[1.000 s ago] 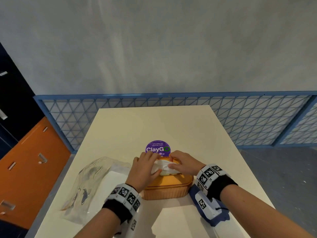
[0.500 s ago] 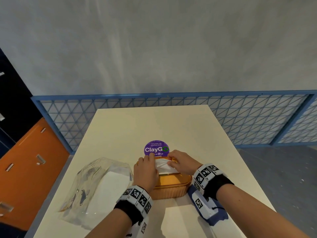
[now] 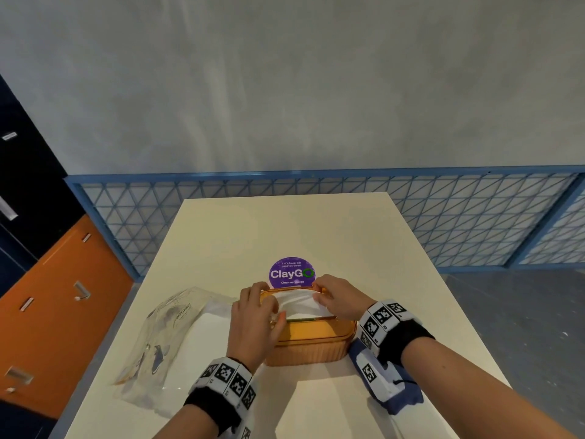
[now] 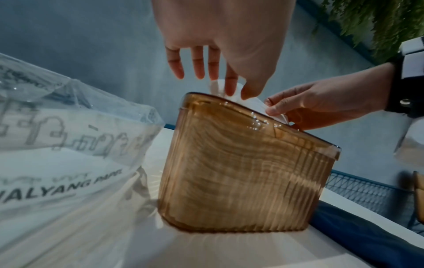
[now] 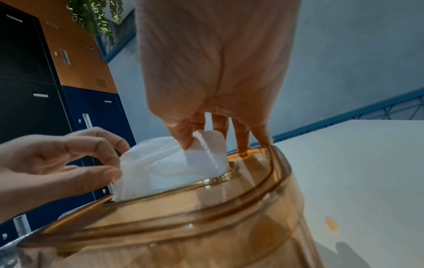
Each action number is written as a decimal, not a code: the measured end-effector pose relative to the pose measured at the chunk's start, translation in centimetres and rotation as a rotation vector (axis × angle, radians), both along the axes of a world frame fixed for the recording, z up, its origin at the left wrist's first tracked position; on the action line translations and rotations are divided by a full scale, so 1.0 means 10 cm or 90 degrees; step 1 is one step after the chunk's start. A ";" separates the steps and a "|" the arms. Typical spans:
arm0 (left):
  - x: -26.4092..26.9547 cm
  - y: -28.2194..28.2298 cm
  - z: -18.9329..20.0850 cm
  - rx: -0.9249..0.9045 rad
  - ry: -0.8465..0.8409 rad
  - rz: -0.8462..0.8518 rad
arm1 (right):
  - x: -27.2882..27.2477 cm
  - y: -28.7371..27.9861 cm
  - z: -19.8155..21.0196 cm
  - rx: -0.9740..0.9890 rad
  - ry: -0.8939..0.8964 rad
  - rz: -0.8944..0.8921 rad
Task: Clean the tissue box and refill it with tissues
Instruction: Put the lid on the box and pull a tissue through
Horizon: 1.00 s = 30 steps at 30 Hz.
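Observation:
An amber see-through tissue box [image 3: 311, 342] with a ribbed wall [image 4: 241, 172] stands on the white table, lid on. A white tissue [image 3: 300, 304] sticks up through the slot in the lid [image 5: 206, 204]. My left hand [image 3: 274, 309] pinches the tissue's left end between thumb and forefinger [image 4: 236, 90]. My right hand [image 3: 319, 297] pinches its right end [image 5: 190, 145], with the other fingers resting on the lid's far edge. In the right wrist view the tissue [image 5: 165, 166] bulges up between both hands. The left hand [image 5: 110, 163] appears there at the left.
A clear plastic bag [image 3: 177, 331] holding white tissues lies left of the box, touching it [image 4: 69, 145]. A dark blue cloth [image 3: 402, 396] lies at the right under my wrist. A purple ClayGo sticker [image 3: 292, 273] sits behind the box. Blue mesh railing [image 3: 459, 223] borders the table.
My hands have drawn apart along the slot. More of the tissue now shows between them, spread wider above the lid. The box has not moved.

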<state>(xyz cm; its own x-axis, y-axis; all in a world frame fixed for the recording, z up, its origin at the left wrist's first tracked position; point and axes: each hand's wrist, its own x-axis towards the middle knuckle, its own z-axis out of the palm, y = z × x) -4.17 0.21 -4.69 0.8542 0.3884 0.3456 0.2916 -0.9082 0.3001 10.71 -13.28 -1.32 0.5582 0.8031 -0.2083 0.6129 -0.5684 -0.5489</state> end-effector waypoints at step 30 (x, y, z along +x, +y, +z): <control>0.07 0.02 -0.05 -0.208 0.031 0.061 | 0.01 -0.02 0.00 0.006 0.035 0.013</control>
